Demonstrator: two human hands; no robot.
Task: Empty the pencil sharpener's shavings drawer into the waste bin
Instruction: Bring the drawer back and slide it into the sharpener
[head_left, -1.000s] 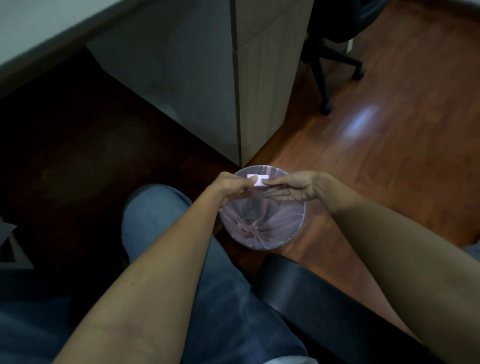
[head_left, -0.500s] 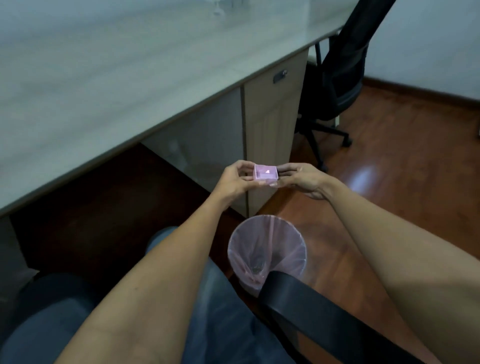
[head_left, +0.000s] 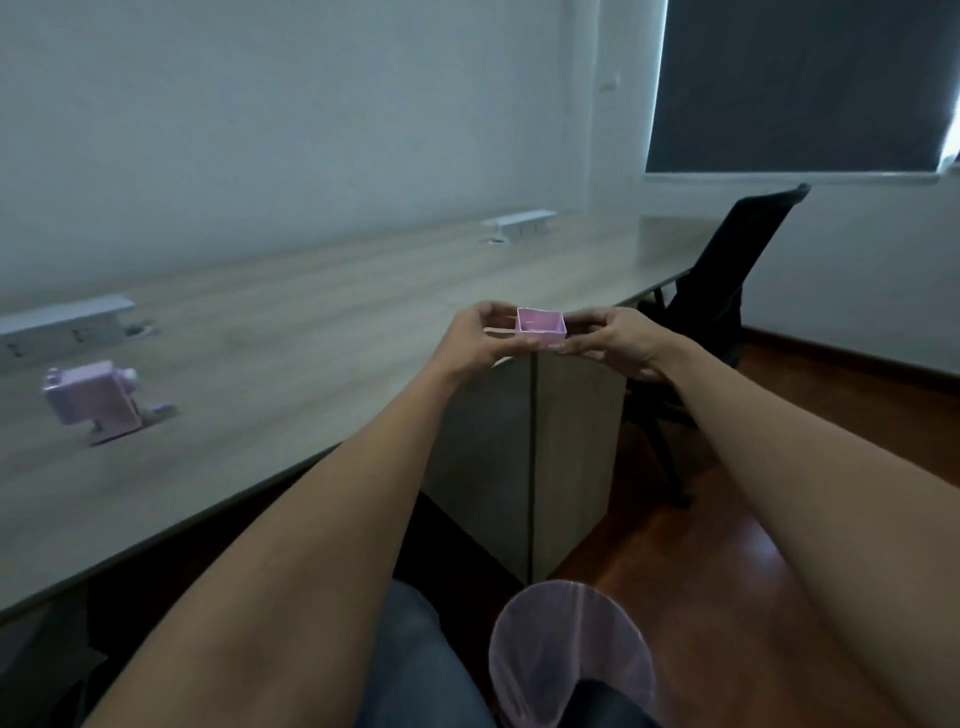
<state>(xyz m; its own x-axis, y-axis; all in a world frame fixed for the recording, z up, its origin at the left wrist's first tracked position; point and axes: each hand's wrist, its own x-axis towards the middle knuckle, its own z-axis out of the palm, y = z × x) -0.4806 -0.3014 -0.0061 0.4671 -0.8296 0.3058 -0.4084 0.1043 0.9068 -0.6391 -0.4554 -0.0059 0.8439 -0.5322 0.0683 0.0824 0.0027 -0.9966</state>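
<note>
A small pink shavings drawer (head_left: 542, 326) is held upright, open side up, between my left hand (head_left: 480, 340) and my right hand (head_left: 613, 340), at about desk-edge height. Its inside looks bare. The pink pencil sharpener (head_left: 96, 402) stands on the desk (head_left: 311, 353) far to the left. The waste bin (head_left: 571, 654), lined with a pink bag, sits on the floor below and slightly right of my hands, partly behind my chair's armrest.
A desk cabinet (head_left: 530, 457) stands under the desk just beyond the bin. A black office chair (head_left: 727, 306) is at the right. Two socket boxes (head_left: 67, 317) (head_left: 519, 221) sit along the desk's back. My knee in jeans (head_left: 415, 670) is beside the bin.
Both hands have lifted the drawer from just over the bin up to desk height and turned it open side up. The view has tilted up, bringing the desk top and sharpener into sight.
</note>
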